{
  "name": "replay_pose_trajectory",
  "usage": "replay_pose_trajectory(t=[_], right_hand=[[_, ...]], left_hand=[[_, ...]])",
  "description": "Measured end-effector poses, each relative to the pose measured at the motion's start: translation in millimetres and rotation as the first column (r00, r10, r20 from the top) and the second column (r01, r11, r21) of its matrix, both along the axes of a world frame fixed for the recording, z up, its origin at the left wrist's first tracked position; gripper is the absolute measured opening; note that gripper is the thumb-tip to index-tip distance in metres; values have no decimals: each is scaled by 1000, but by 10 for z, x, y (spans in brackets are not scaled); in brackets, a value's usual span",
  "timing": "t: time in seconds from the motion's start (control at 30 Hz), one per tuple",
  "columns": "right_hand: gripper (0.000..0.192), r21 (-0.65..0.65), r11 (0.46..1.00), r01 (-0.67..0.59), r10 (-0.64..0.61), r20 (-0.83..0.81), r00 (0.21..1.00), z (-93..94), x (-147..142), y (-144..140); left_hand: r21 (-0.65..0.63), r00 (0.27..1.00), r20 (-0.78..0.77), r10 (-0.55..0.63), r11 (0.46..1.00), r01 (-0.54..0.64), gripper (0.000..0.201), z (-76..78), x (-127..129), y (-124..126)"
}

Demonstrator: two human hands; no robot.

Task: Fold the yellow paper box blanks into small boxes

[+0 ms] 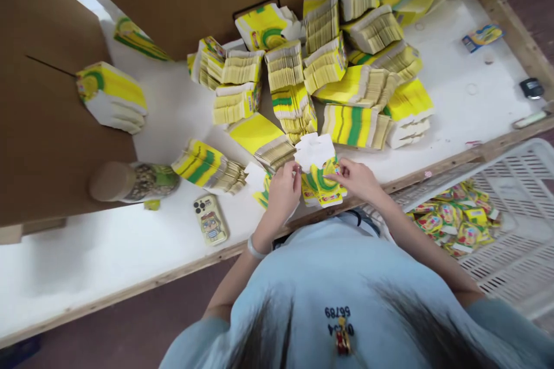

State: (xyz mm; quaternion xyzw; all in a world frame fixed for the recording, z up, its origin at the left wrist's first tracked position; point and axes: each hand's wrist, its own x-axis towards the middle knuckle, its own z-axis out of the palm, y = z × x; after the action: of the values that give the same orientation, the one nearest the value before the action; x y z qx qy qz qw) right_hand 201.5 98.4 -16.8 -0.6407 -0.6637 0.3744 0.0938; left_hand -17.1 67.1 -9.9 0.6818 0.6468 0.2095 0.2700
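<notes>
A wide white desk (130, 242) carries heaped stacks of flat yellow-green cartons (346, 69) across its far half, with brown cardboard sheets (43, 98) standing to the left. A white slatted crate (519, 230) holding small packets sits at the right. At the near edge, both hands meet on one yellow-green carton (322, 184): the left hand (283, 190) has its grip pinched closed on the left flap, the right hand (357, 179) pinched on the right side. A phone (210, 219) lies nearby.

Both hands, left hand (283, 187) and right hand (357, 179), pinch a yellow-green carton blank (322, 184) over the table (130, 242).
</notes>
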Motion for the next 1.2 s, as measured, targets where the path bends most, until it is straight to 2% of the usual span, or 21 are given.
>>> replay_pose_trajectory(t=[0.1,0.17,0.23,0.27,0.33,0.4,0.5,0.57,0.67,0.77,0.83,0.93,1.03,1.13,1.2], right_hand=[[51,31,991,129,-113,-320,941,44,175,-144],[47,-3,985,175,-152,-511,846,93,146,-269],[40,53,969,243,-160,-614,773,125,9,-375],[35,117,943,312,-169,-640,750,130,-81,-415],[28,237,856,460,-198,-672,713,123,-256,-471],[28,281,799,531,-222,-683,696,112,-387,-496],[22,333,805,491,-200,-626,754,133,-466,-494],[16,426,792,438,-139,-573,808,172,-467,-483],[25,598,720,353,-37,-475,879,227,-449,-484],[36,708,644,289,18,-392,920,248,-431,-506],[43,718,661,218,88,-363,928,249,-411,-518],[51,633,764,124,164,-377,912,236,-372,-533],[59,534,831,160,126,-460,879,182,-345,-558],[64,479,848,226,71,-525,848,94,-340,-584],[60,443,863,243,44,-545,838,56,-329,-586]], left_hand=[[19,997,78,-4,1000,2,16,61,23,-15],[37,982,157,-102,995,98,23,132,65,-20],[75,944,201,-263,964,253,22,192,128,-44],[108,919,194,-343,939,327,19,211,163,-64],[182,875,133,-466,879,441,19,222,226,-113],[232,851,62,-522,836,497,18,205,266,-162],[288,872,37,-488,841,459,10,167,278,-209],[314,887,109,-448,862,397,8,150,270,-224],[291,837,358,-414,901,321,37,142,262,-233],[189,730,554,-400,915,358,77,151,264,-223],[111,721,571,-391,908,404,87,173,265,-208],[34,777,527,-345,922,386,77,216,262,-198],[-17,799,513,-313,927,374,73,230,264,-229],[-73,812,518,-271,931,357,69,197,290,-293],[-89,819,520,-242,938,334,68,171,315,-331]])
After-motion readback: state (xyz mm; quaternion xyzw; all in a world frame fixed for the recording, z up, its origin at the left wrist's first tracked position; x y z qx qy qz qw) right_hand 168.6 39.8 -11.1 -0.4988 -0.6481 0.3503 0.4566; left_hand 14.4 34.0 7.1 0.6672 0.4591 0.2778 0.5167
